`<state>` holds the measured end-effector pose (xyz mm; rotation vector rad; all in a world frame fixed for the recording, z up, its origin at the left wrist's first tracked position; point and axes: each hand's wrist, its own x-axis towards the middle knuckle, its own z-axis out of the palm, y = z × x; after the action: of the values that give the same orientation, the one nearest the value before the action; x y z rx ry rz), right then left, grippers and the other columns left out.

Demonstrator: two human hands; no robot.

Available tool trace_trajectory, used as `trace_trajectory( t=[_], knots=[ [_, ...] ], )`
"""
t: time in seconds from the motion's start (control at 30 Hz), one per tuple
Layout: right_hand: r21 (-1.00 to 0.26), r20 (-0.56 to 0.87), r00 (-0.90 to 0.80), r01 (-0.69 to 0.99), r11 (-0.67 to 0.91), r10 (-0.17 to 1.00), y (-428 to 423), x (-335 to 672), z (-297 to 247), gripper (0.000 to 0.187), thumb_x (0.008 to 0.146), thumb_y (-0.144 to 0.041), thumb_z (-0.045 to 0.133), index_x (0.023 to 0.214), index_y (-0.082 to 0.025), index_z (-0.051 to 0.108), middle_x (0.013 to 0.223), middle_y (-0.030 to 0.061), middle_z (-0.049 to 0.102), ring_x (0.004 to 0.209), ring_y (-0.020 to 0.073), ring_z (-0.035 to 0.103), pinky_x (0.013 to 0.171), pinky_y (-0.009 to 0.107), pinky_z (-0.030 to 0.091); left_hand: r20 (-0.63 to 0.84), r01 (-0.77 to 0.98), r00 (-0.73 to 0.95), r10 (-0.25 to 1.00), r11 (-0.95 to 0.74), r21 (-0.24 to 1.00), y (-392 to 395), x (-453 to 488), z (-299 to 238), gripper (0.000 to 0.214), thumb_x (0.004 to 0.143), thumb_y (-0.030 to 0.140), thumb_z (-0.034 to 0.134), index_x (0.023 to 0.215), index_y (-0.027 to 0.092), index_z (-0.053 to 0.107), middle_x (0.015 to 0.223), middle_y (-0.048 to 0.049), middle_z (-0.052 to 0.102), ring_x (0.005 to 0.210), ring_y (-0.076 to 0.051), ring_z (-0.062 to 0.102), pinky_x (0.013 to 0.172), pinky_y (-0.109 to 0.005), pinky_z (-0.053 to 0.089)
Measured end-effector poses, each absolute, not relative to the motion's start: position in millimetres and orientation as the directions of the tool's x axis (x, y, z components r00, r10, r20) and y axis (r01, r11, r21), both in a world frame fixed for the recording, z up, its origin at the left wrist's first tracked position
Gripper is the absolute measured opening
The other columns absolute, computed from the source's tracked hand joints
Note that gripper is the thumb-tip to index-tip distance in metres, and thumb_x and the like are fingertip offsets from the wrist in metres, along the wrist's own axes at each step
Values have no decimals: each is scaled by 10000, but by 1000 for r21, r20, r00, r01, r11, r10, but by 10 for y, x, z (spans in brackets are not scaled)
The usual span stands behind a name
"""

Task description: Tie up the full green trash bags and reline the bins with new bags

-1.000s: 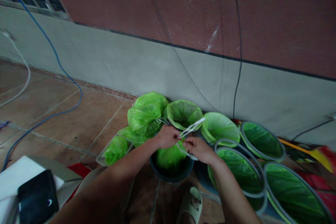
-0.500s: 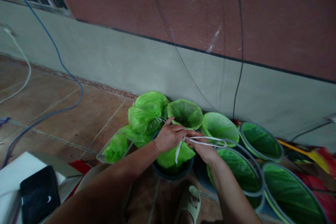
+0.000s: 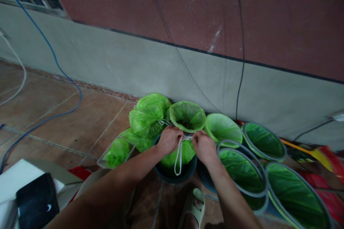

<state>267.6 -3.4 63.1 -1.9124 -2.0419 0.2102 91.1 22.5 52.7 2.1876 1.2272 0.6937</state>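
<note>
My left hand and my right hand are both closed on the white drawstring of a green plastic bag. The bag sits in a dark round bin on the floor in front of me. A loop of the drawstring hangs down between my hands over the bag. The string's short stretch between my fingers is taut. Tied green bags lie just beyond my left hand.
Several bins lined with green bags stand along the grey wall to the right. A clear tray with a green bag lies at left. A dark device on a white box, a blue cable and my sandal are nearby.
My hands came together over the bag and pulled the drawstring in. The long loop that stretched to the right now hangs down between them.
</note>
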Motion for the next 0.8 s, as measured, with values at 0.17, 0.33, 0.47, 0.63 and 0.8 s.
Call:
trace_trajectory(
  t=[0.17,0.33,0.47,0.63,0.8],
  knots=[
    [-200,83,40,979,-23,996,-51,2738,608,158,841,-175,508,790,-182,657,859,114,665,700,195,623,678,313,424,58,574,343,938,-258,778,274,868,372,157,785,172,589,689,158,713,710,-47,692,689,-171,606,673,-273,420],
    [-406,38,91,911,-68,995,6,2801,582,148,796,-190,519,744,-172,656,826,111,672,713,204,622,705,326,433,64,516,387,920,-274,811,352,810,330,148,780,222,607,680,162,699,684,-56,679,675,-170,592,674,-279,428],
    [-867,-102,171,468,-172,980,55,2779,560,188,766,-355,568,744,-189,652,679,26,645,639,176,578,640,301,433,48,453,369,928,-225,863,360,836,383,222,845,251,531,709,169,686,711,-34,683,713,-153,601,719,-262,456],
    [-982,-179,84,52,-184,980,38,2680,611,267,662,-435,727,712,-187,642,573,-24,591,524,114,485,526,247,374,-74,150,367,927,19,988,330,934,446,306,883,393,507,817,157,689,749,-19,678,569,-102,573,536,-215,417],
    [-974,-199,-18,110,-196,980,-16,2675,725,262,676,-419,752,755,-174,697,548,-41,569,439,80,434,438,219,323,-223,90,237,946,207,974,345,945,481,255,865,305,500,750,141,658,530,44,531,430,-66,433,454,-202,318]
  ],
)
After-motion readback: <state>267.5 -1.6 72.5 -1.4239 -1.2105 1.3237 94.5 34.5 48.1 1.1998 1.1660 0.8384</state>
